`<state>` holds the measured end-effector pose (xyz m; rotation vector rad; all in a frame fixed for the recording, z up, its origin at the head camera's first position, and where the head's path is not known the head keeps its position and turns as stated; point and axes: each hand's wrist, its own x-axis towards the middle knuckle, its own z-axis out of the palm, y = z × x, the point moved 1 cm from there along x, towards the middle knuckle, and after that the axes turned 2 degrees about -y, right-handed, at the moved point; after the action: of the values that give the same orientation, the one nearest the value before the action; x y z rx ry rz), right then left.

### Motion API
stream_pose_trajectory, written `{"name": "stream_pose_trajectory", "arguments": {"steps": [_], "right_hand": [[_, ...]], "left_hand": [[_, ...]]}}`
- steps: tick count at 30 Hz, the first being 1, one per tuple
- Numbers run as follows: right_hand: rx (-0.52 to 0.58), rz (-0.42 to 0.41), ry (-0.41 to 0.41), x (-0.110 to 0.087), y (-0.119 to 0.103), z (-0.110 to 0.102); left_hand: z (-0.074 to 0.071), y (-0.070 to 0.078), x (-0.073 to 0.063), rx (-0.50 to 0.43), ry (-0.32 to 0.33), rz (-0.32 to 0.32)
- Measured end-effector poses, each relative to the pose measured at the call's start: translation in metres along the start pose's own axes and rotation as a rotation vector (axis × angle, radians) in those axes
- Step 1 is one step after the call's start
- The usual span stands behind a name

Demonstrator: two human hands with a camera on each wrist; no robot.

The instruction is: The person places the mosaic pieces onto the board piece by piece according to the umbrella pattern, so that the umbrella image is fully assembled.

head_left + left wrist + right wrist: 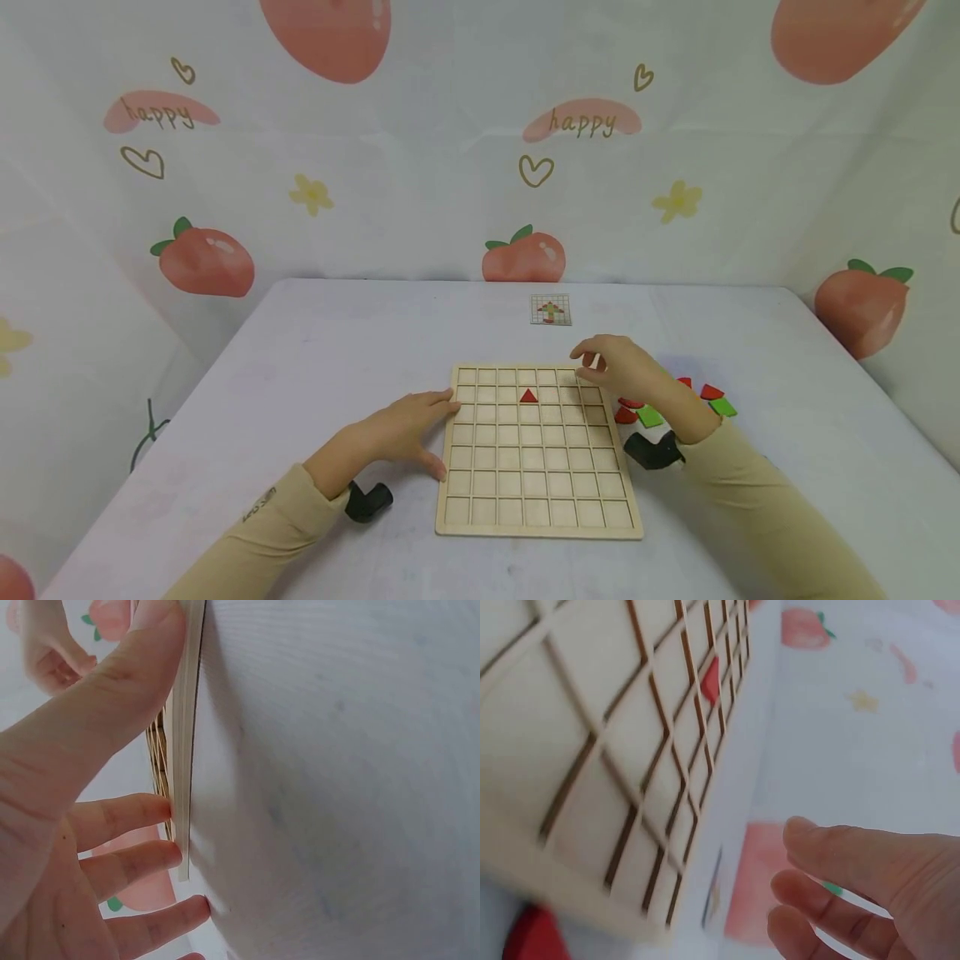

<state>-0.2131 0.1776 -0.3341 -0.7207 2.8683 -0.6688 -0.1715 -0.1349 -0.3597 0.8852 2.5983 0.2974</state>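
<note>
A wooden grid board (520, 483) lies flat on the table, and a red triangle (528, 397) sits in one of its upper cells. My left hand (397, 427) rests along the board's left edge, thumb and fingertips touching the rim with the fingers spread. Above the board's upper right corner hovers my right hand (618, 365), its fingers loosely bent; the right wrist view shows nothing between thumb and fingers. Close to that hand, right of the board, lie several loose pieces, among them a red piece (626, 415) and a green piece (649, 416), partly hidden by the forearm.
A small pattern card (551, 309) with a coloured figure on a grid lies behind the board. More pieces, including a green one (723, 407) and a red one (712, 392), lie beyond the right forearm. A printed cloth (420, 167) hangs behind the white table (360, 333).
</note>
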Motion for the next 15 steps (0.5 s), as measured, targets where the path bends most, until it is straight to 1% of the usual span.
{"name": "stream_pose_trajectory", "arguments": {"steps": [5,8,12,15], "right_hand": [[0.024,0.018,0.056,-0.015,0.019,-0.010],[0.029,0.041,0.075,-0.022,0.029,-0.013],[0.046,0.092,0.071,-0.031,0.041,-0.014],[0.045,0.116,0.058,-0.036,0.047,-0.012]], "left_hand": [[0.000,0.000,0.000,-0.005,-0.003,-0.005],[-0.001,0.001,0.000,-0.009,-0.002,-0.005],[-0.001,0.001,0.000,-0.007,-0.001,-0.004],[-0.001,0.000,0.000,-0.002,0.000,-0.001]]}}
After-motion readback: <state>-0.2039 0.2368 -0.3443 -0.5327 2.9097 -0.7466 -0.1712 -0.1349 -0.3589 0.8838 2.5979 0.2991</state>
